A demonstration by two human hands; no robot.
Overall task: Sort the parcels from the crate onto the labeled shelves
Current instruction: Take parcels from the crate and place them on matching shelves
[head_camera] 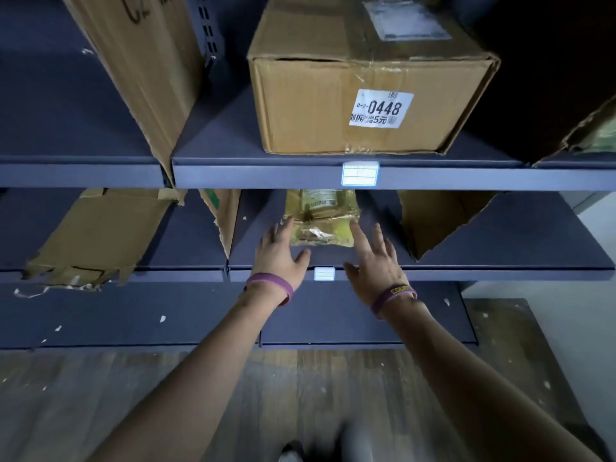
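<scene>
Left hand (278,251), right hand (373,258), spread open beside yellow parcel (321,215), cardboard dividers (433,221) flanking

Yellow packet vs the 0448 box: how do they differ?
The yellow packet is small, flat and plastic-wrapped; the cardboard box is big and taped. The packet lies on the middle shelf between the left hand and right hand; the box sits one shelf up, untouched. Both carry printed labels.

Dim bluish light, wide-angle bowing, perhaps slight blur below.
</scene>
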